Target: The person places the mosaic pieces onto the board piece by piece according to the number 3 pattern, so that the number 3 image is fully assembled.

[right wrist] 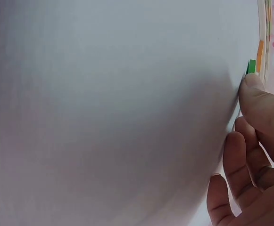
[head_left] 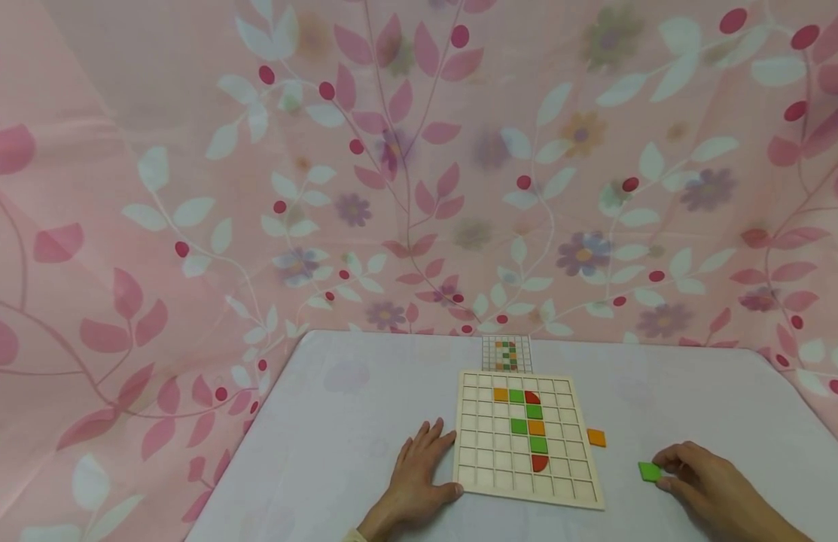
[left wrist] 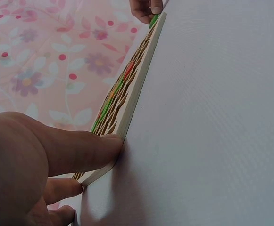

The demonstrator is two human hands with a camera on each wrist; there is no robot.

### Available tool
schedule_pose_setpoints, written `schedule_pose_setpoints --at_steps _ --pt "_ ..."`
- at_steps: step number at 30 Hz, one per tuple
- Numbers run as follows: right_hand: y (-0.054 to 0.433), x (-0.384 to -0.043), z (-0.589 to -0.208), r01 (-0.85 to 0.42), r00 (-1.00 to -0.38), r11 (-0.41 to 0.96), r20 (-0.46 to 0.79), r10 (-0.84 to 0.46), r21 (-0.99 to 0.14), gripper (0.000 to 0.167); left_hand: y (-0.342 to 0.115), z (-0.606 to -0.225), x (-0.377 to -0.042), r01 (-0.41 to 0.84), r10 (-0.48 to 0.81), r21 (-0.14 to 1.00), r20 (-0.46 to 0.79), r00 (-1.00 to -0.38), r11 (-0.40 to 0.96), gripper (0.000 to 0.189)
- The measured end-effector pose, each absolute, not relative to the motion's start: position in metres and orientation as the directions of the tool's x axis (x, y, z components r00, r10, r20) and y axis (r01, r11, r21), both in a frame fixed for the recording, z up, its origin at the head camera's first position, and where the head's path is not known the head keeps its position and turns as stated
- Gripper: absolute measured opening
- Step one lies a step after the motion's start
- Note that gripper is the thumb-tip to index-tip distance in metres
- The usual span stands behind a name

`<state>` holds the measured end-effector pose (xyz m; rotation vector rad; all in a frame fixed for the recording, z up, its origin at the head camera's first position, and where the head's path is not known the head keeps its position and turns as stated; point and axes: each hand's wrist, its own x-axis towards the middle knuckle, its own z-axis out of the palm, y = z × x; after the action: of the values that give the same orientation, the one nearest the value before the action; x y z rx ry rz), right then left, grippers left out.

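A square wooden grid board (head_left: 482, 459) lies on the table, with orange, green and red pieces set in a curved figure. My left hand (head_left: 422, 482) is at the board's left side, fingers spread, the thumb touching its near left corner; the left wrist view shows the thumb (left wrist: 87, 150) against the edge. Right of the board, my right hand (head_left: 713, 482) pinches a green square tile (head_left: 649, 472) by its right side, low at the table. In the right wrist view that tile (right wrist: 251, 67) shows past the thumb. A loose orange square tile (head_left: 597, 437) lies beside the board's right edge.
Behind the board a small pattern card (head_left: 488, 354) shows a similar coloured figure on a grid. A pale cloth covers the table (head_left: 344, 429). Pink floral fabric (head_left: 419, 188) hangs behind and at both sides.
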<state>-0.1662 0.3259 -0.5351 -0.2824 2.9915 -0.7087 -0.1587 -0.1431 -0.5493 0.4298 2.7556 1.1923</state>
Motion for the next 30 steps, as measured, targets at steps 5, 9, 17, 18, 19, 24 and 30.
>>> schedule_pose_setpoints --at_steps 5,9,17,18,19,24,30 --pt "0.318 -0.168 -0.534 -0.132 -0.982 0.858 -0.05 -0.18 -0.496 0.026 -0.145 -0.543 -0.158 0.222 0.316 0.744 0.015 -0.949 0.63 0.081" --pt "0.311 -0.168 -0.533 -0.128 -0.981 0.85 -0.062 -0.185 -0.511 0.027 -0.145 -0.547 -0.159 0.213 0.305 0.729 0.007 -0.952 0.651 0.08" --pt "0.3 -0.168 -0.53 -0.175 -0.976 0.842 -0.024 -0.217 -0.51 0.026 -0.145 -0.546 -0.158 0.205 0.31 0.742 -0.004 -0.951 0.638 0.081" --pt "0.298 -0.168 -0.53 -0.181 -0.975 0.84 -0.02 -0.222 -0.512 0.026 -0.145 -0.546 -0.158 0.201 0.308 0.742 -0.007 -0.951 0.639 0.081" --pt "0.297 -0.168 -0.529 -0.19 -0.973 0.836 -0.012 -0.229 -0.514 0.026 -0.145 -0.546 -0.158 0.193 0.303 0.739 -0.016 -0.953 0.645 0.081" --pt "0.289 -0.169 -0.53 -0.242 -0.964 0.814 0.04 -0.261 -0.527 0.026 -0.144 -0.544 -0.158 0.185 0.296 0.737 -0.021 -0.955 0.65 0.081" --pt "0.277 -0.173 -0.54 -0.47 -0.881 0.737 0.317 -0.352 -0.486 0.029 -0.143 -0.538 -0.157 0.178 0.299 0.733 -0.035 -0.954 0.657 0.082"
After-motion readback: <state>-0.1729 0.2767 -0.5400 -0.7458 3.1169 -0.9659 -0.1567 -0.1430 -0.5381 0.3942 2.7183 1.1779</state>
